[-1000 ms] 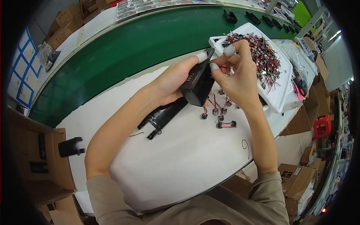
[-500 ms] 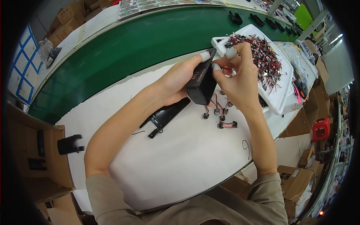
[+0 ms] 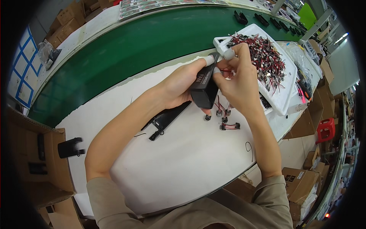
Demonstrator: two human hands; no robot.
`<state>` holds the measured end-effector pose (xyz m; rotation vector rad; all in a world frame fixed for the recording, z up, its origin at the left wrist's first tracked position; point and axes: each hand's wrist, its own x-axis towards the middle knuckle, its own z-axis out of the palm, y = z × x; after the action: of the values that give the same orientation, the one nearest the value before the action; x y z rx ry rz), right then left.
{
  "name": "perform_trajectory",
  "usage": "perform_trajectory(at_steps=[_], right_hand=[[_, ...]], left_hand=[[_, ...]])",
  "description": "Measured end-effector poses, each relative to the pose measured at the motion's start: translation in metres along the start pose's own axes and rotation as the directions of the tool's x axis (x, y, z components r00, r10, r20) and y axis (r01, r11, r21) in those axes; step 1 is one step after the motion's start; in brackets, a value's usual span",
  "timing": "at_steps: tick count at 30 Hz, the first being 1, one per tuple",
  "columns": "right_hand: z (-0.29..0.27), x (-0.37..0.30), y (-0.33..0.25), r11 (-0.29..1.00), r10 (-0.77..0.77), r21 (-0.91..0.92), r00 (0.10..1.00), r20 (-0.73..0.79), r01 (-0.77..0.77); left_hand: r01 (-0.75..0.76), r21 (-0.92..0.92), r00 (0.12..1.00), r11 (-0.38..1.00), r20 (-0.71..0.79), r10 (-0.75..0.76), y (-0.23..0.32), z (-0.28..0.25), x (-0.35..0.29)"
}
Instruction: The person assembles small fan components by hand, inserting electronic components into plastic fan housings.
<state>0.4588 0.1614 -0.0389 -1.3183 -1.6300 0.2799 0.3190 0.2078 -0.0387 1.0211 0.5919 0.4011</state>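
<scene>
My left hand (image 3: 177, 86) is wrapped round a black plastic housing (image 3: 203, 96) with pale print on its side, raised above the white worktop. At the housing's right-hand side, my right hand (image 3: 241, 86) has its thumb and fingers pinched together on a small wired part (image 3: 228, 72); red wire and a white bit show, the rest is hidden. White covers sit on some fingertips of both hands. Below the housing lie several small circuit boards with red and black wires (image 3: 230, 126). A long black plastic shell (image 3: 164, 122) rests under my left forearm.
Beyond my right hand, a white foam tray (image 3: 288, 97) bears a heap of wired parts (image 3: 263, 57). A green belt (image 3: 114, 57) crosses behind, with black housings (image 3: 261, 20) at far right. At left, a black cover piece (image 3: 68, 148) lies beside a cardboard box (image 3: 59, 164).
My right hand has shifted slightly left, closer against the housing. The housing has tilted a little and sits slightly lower in my left hand; a left fingertip now shows beneath it.
</scene>
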Motion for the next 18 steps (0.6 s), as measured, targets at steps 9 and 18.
perform_trajectory(at_steps=[9,18], right_hand=[[0.003,0.001,0.009,0.999,-0.008,0.051,1.000,0.007,0.008],[0.002,0.005,0.016,0.971,0.072,0.228,0.997,0.005,-0.071]], left_hand=[[-0.015,-0.016,0.993,1.000,0.115,0.017,-0.004,-0.008,0.005],[-0.045,-0.158,0.995,0.986,0.077,0.057,-0.001,-0.010,0.002]])
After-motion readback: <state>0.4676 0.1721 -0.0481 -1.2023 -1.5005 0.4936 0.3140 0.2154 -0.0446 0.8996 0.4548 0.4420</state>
